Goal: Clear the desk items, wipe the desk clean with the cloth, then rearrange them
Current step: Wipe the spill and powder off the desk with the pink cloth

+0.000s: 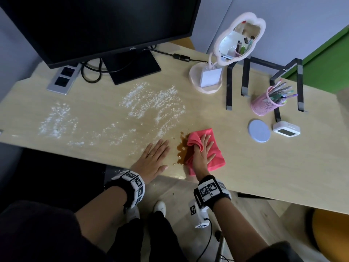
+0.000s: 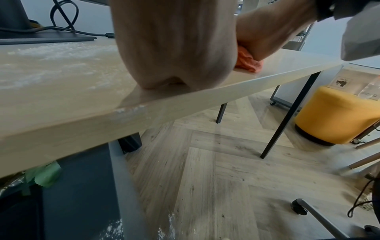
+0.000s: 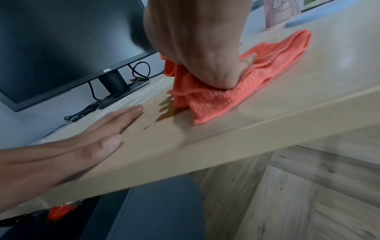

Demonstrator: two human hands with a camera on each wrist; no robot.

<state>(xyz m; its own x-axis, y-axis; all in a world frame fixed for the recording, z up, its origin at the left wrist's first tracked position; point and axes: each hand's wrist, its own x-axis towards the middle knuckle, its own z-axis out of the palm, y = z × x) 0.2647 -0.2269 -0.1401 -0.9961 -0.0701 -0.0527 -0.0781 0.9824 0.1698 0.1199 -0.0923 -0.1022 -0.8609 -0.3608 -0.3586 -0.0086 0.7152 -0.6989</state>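
My right hand [image 1: 203, 154] lies flat on a pink cloth [image 1: 217, 159] near the desk's [image 1: 264, 167] front edge, fingers straight and spread; a fold of cloth covers the thumb side. In the right wrist view the heel of the right hand [image 3: 197, 48] presses the cloth [image 3: 226, 97] down. A brown spill [image 1: 182, 148] sits just left of the cloth, partly under it. My left hand [image 1: 154, 157] rests flat and empty on the desk left of the spill. White powder [image 1: 151, 103] streaks the desk's middle and left.
At the right stand a pink mesh pen holder [image 1: 264, 104], a round blue coaster [image 1: 259, 130], a small white clock [image 1: 286, 130], a black laptop stand [image 1: 264, 78] and a cloud-shaped mirror [image 1: 239, 39]. A monitor [image 1: 94, 25] and socket strip [image 1: 63, 80] stand behind. A yellow stool [image 2: 333, 116] stands on the floor.
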